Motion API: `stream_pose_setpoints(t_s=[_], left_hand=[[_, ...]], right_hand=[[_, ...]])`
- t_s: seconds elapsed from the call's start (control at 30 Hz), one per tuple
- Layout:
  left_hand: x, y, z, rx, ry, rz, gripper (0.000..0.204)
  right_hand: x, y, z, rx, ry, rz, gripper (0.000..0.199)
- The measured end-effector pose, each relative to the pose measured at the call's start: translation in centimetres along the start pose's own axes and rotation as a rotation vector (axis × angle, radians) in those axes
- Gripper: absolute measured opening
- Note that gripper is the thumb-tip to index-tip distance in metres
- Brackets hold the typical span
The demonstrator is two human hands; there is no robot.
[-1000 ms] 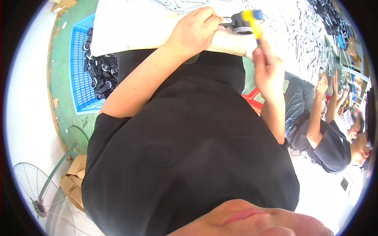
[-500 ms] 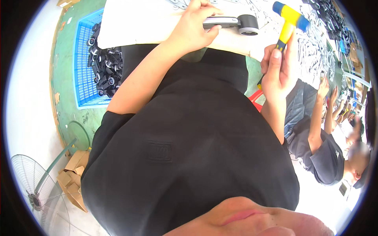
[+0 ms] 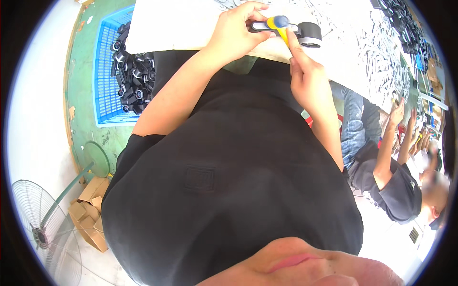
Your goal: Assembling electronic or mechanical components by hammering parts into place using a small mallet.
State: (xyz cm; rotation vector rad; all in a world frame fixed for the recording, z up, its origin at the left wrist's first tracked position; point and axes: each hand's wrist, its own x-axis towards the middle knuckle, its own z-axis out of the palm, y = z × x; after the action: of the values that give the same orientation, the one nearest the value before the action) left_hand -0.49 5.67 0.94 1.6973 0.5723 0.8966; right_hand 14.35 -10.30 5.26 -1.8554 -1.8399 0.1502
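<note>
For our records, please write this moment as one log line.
left hand: holds black-and-silver part; right hand: grips yellow hammer over part; blue basket: black parts

White wall (image 3: 36,95), green floor (image 3: 81,119), pale worktable (image 3: 176,28), wire-caged fan (image 3: 39,236)

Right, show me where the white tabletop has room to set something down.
Widest bare patch: the white tabletop between its left edge and the left hand. A smaller one seems bare, through glare, near the front edge, right of the round-headed black part. Crowded: the right side, strewn with grey strips, and around the hammer.
</note>
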Motion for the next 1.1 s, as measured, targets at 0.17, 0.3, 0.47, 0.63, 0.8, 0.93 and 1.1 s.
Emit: stream_pose_setpoints(t_s=[0.17,0.3,0.47,0.63,0.8,0.93,1.1], left_hand=[[0.2,-1.5,0.3,0.185,0.115,0.358,0.053],[-2.0,-1.0,-0.8,0.146,0.077,0.129,0.08],[-3.4,0.9,-2.1,0.384,0.008,0.289,0.07],[-4.1,5.8,-3.3,0.214,0.174,0.39,0.073],[-4.1,8.9,-1.8,0.586,0.005,0.577,0.044],[-4.3,8.5,0.7,0.887,-0.18,0.59,0.037],[-3.4,6.5,2.1,0.968,-0.179,0.68,0.044]], right_hand=[[-0.8,-1.1,1.6,0.539,0.213,-0.05,0.054],[-1.2,0.1,0.9,0.198,0.013,-0.059,0.053],[-4.5,1.9,0.4,0.96,0.347,0.317,0.042],[-6.8,7.3,-3.2,0.159,0.47,0.667,0.022],[-7.5,10.5,-0.8,-0.354,0.313,0.562,0.033],[-8.1,9.7,-0.4,-0.311,0.299,0.609,0.038],[-9.1,8.1,-0.4,-0.091,0.49,0.535,0.029]])
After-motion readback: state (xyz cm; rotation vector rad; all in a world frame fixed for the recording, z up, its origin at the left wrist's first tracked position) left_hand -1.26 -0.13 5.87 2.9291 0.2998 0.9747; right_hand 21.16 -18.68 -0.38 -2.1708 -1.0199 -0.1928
